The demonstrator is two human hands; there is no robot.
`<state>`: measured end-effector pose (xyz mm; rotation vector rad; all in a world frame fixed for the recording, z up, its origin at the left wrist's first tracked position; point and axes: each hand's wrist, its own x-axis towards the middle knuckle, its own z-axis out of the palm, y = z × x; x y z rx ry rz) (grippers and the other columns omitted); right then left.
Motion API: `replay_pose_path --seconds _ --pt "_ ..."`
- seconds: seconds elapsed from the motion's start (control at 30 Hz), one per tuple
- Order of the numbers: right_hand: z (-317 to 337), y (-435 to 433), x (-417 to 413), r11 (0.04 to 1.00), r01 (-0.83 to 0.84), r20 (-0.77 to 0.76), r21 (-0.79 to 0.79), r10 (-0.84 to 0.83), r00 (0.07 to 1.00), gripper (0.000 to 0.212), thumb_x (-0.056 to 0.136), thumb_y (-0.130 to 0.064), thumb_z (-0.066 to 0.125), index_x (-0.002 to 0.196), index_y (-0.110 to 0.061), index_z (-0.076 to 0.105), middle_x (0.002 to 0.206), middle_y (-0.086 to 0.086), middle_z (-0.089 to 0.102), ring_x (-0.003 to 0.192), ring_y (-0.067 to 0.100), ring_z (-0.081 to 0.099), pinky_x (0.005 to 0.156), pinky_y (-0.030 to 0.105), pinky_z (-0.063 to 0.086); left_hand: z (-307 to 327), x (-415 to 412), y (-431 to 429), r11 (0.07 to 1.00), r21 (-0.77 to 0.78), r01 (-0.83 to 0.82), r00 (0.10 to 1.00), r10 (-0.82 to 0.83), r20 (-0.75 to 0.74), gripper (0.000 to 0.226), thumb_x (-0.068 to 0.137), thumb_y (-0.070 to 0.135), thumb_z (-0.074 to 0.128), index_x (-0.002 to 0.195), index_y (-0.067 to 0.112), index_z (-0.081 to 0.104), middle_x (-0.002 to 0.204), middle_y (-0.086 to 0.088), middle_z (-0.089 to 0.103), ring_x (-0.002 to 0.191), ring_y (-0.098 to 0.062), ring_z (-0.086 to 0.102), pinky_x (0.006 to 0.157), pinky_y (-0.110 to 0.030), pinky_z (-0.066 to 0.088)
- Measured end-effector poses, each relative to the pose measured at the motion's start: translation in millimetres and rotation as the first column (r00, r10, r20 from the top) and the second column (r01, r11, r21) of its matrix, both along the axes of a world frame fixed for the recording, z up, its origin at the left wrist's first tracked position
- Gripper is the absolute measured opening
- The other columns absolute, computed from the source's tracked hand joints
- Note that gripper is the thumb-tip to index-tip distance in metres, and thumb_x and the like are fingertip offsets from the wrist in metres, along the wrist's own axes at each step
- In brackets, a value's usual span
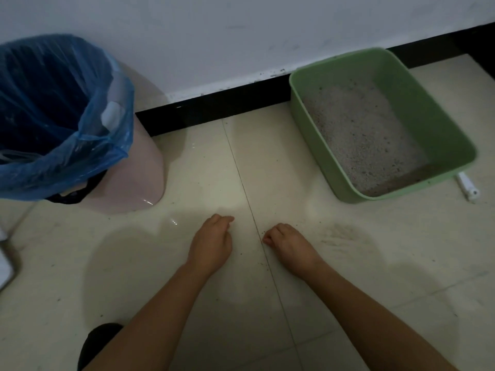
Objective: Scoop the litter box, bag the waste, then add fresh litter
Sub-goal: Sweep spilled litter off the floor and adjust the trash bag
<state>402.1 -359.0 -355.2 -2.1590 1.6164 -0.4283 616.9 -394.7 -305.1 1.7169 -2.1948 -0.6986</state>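
A green litter box point(452, 121) with grey litter point(361, 135) in it stands on the floor at the right, against the wall. At the left stands a pink bin point(139, 167) lined with a blue plastic bag point(67, 116). My left hand point(211, 243) and my right hand point(288, 243) hover over the tiled floor in the middle, between bin and box. The fingers of both hands are loosely curled and hold nothing. A white handle point(467, 187) pokes out from behind the box's near right corner.
Scattered litter grains and a dusty smear point(337, 234) lie on the cream tiles to the right of my right hand. A black baseboard point(214, 108) runs along the white wall. A pale object's edge point(5, 266) shows at the far left.
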Motion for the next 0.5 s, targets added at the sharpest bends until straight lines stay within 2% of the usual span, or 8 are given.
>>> replay_pose_path --seconds 0.07,0.17,0.23,0.3,0.33,0.4,0.47,0.5 --pt "18.6 -26.4 0.3 0.991 0.095 0.028 0.093 -0.098 0.995 0.019 0.098 -0.019 0.057 0.097 -0.004 0.066 0.095 0.016 0.062 0.089 0.033 0.059 0.083 0.037 0.044 25.2 -4.6 -17.3 0.989 -0.141 -0.031 0.996 0.019 -0.089 0.036 0.084 0.01 0.049 0.115 0.009 0.068 0.099 -0.006 0.066 0.088 -0.02 0.064 0.08 -0.026 0.048" --pt "67.1 -86.4 15.9 0.972 0.225 0.138 0.062 -0.231 0.963 0.023 0.099 -0.023 0.055 0.1 -0.002 0.065 0.096 0.019 0.063 0.09 0.036 0.059 0.078 0.036 0.043 89.4 -9.0 -48.5 0.914 -0.401 -0.063 0.974 -0.032 -0.225 0.028 0.089 0.006 0.054 0.112 0.008 0.069 0.095 -0.003 0.066 0.079 -0.009 0.057 0.072 -0.018 0.044" --pt "115.0 -129.0 38.6 0.966 0.258 0.258 0.001 -0.25 0.933 0.022 0.1 -0.024 0.054 0.099 -0.005 0.064 0.092 0.013 0.064 0.086 0.03 0.059 0.072 0.029 0.037 142.9 -3.0 -66.8 0.801 -0.586 -0.124 0.957 -0.059 -0.283 0.023 0.09 0.002 0.055 0.107 0.006 0.07 0.094 -0.001 0.065 0.076 -0.002 0.052 0.071 -0.014 0.043" --pt "167.2 -168.8 69.8 0.958 0.281 0.401 -0.059 -0.235 0.885 0.02 0.1 -0.023 0.053 0.097 -0.006 0.064 0.087 0.007 0.064 0.083 0.024 0.058 0.07 0.026 0.033 190.8 12.8 -82.3 0.64 -0.726 -0.252 0.941 -0.012 -0.338 0.02 0.09 0.003 0.054 0.102 0.004 0.07 0.089 0.0 0.065 0.075 -0.003 0.053 0.072 -0.016 0.044" --pt "191.6 -187.1 89.3 0.95 0.297 0.483 -0.092 -0.218 0.848 0.019 0.1 -0.021 0.054 0.096 -0.005 0.065 0.086 0.007 0.065 0.083 0.023 0.06 0.071 0.027 0.037 208.4 25.8 -89.9 0.563 -0.751 -0.345 0.92 0.046 -0.388 0.019 0.091 0.005 0.054 0.099 0.004 0.07 0.086 -0.002 0.066 0.073 -0.007 0.055 0.071 -0.022 0.046" --pt "233.3 -216.3 132.6 0.93 0.329 0.621 -0.163 -0.162 0.767 0.017 0.097 -0.019 0.056 0.096 -0.005 0.066 0.089 0.007 0.068 0.086 0.023 0.064 0.079 0.033 0.047 229.5 60.3 -106.0 0.457 -0.695 -0.555 0.828 0.224 -0.514 0.021 0.091 0.013 0.052 0.098 0.008 0.071 0.081 0.001 0.067 0.07 -0.006 0.057 0.07 -0.028 0.048" --pt "267.4 -231.9 175.1 0.933 0.28 0.69 -0.226 -0.049 0.722 0.013 0.094 -0.013 0.059 0.099 -0.004 0.068 0.092 0.005 0.069 0.089 0.021 0.066 0.086 0.033 0.05 238.5 96.2 -118.4 0.389 -0.553 -0.737 0.676 0.413 -0.61 0.026 0.09 0.022 0.048 0.101 0.014 0.07 0.08 0.01 0.063 0.072 -0.001 0.056 0.073 -0.024 0.048" --pt "280.4 -235.9 192.1 0.955 0.175 0.669 -0.241 0.032 0.743 0.016 0.092 -0.008 0.06 0.105 -0.003 0.068 0.099 0.005 0.07 0.094 0.019 0.066 0.089 0.028 0.05 240.2 110.8 -122.4 0.361 -0.481 -0.799 0.601 0.487 -0.634 0.028 0.09 0.024 0.045 0.104 0.015 0.068 0.08 0.014 0.061 0.074 0.0 0.055 0.075 -0.019 0.047"
